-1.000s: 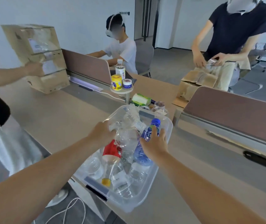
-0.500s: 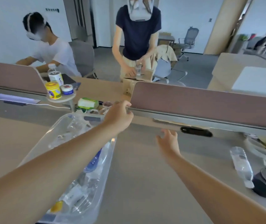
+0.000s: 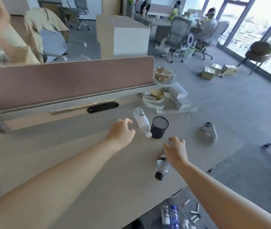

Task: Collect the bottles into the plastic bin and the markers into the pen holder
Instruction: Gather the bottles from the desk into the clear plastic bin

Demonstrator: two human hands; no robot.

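A clear bottle with a white cap lies on the desk, leaning against the black pen holder. My left hand hovers just left of that bottle, fingers curled and apart, holding nothing. My right hand is closed over the far end of a clear bottle with a dark cap, which lies near the desk's front right corner. More bottles and some markers lie on the floor below the desk edge. The plastic bin is out of view.
A brown divider panel runs along the back of the desk. Behind the pen holder are a bowl of snacks and crumpled white bags. A white device lies to the right. Office chairs and people are beyond.
My view has swung right, away from the bin full of bottles. Both hands left the bin and reached toward the pen holder; my right hand came down on the dark-capped bottle.
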